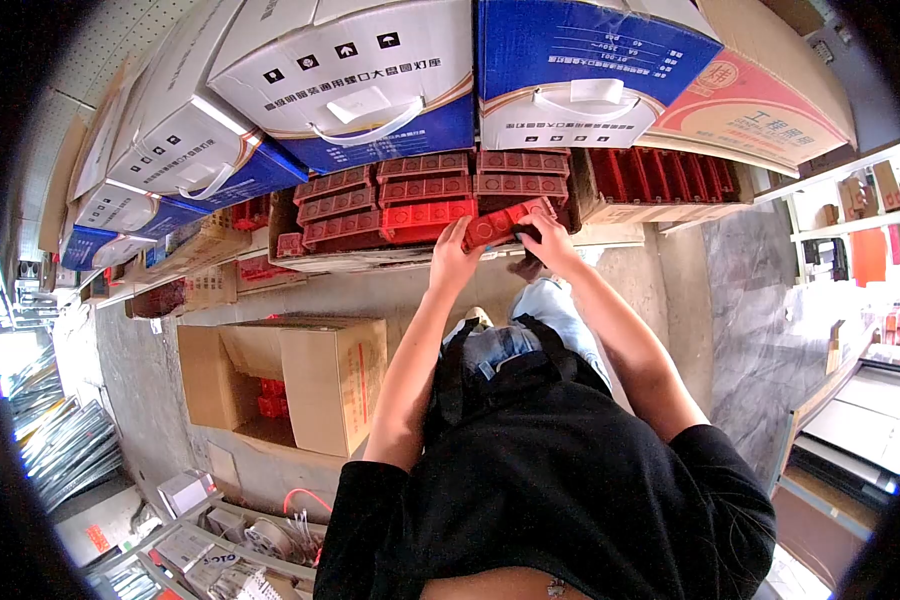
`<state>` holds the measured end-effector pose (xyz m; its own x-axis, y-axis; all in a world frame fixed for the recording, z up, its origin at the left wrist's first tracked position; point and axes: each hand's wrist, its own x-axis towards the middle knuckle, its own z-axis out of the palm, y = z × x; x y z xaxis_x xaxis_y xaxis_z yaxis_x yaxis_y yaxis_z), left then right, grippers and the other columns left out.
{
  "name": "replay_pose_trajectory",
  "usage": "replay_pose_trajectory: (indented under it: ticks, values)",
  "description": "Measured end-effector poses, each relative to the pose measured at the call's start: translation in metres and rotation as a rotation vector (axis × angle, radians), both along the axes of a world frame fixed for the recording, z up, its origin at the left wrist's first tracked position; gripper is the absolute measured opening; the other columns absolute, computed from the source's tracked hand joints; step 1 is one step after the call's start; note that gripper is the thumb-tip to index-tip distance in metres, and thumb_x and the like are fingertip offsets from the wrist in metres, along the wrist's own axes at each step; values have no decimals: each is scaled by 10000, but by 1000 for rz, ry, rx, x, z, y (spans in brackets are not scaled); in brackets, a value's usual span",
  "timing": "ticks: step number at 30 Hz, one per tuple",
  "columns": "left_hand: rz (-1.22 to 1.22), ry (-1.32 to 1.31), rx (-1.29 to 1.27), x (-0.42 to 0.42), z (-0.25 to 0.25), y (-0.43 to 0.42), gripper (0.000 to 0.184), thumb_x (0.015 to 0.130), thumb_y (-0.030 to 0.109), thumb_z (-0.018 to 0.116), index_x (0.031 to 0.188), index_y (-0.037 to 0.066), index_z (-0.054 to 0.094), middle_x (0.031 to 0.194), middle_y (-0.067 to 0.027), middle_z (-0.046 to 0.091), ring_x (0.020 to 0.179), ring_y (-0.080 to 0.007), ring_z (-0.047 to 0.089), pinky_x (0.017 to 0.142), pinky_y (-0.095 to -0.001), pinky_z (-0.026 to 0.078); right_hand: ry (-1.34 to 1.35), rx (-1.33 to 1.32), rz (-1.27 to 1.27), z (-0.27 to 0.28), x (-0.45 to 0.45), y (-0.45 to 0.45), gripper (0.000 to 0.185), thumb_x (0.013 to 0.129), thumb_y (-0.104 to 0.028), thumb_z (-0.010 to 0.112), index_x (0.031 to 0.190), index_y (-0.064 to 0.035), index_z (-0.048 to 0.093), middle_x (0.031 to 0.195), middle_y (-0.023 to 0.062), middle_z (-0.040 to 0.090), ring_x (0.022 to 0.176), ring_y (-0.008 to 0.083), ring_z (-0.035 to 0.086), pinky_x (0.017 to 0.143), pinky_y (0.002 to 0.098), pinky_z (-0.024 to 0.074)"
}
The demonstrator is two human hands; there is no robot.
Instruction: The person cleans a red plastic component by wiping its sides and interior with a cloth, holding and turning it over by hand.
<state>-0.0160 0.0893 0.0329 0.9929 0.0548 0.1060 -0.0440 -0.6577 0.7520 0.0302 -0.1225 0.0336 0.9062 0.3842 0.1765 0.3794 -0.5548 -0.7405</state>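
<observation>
Red box strip (505, 224) is held by both hands, over the near edge of the open carton (410, 262), toward its near right corner. Left grip: the strip's left end is grasped by the left hand (454, 257), fingers pointed forward along it. Right grip: the right end is grasped by the right hand (550, 245), fingers curled inward; a dark item (527, 232) is seen at those fingers, too small to identify. Both forearms are stretched forward and angled inward, hands kept near each other. Strip is tilted, right end set farther forward. Behind it, stacked red strips (428, 190) are carried in rows inside the carton. More are packed in the carton to the right (625, 212). On the floor, at left, a cardboard box (335, 385) is placed, flaps opened, red pieces (273, 398) contained.
</observation>
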Motion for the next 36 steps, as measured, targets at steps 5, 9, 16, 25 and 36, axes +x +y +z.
replay_pose_trajectory:
  ticks: [5,9,16,25,36]
  values:
    - [7,75,-6,-1,8,0,603,738,149,695,1289,70,462,1277,-178,488,1156,-333,492,937,-396,439,13,-100,117,0,14,-1,257,725,-52,643,973,-73,578,944,112,572,942,300,574,816,376,467]
    - [18,84,2,-2,9,-2,602,733,166,697,1281,73,467,1255,-177,504,1138,-340,501,932,-399,439,-58,-219,185,-1,22,-2,266,728,-73,634,991,-79,592,1008,100,533,923,294,573,806,385,477]
    - [16,-16,3,-1,2,-1,608,701,174,723,1252,73,486,1181,-184,549,1082,-352,536,906,-405,451,50,-455,284,23,25,3,234,774,-119,579,1001,-66,603,1078,89,513,953,292,575,808,419,484]
    - [13,-73,-3,-1,1,-3,594,669,125,738,1216,49,516,1176,-195,556,1070,-346,551,886,-391,470,17,-606,361,35,25,20,178,754,-139,580,913,-65,609,976,95,553,866,296,599,746,420,505]
    - [8,-87,-15,-1,6,-4,572,671,128,725,1195,23,523,1153,-202,562,1055,-360,549,886,-398,464,-23,-607,368,39,26,6,159,772,-125,549,897,-62,624,960,74,549,847,246,615,690,395,520]
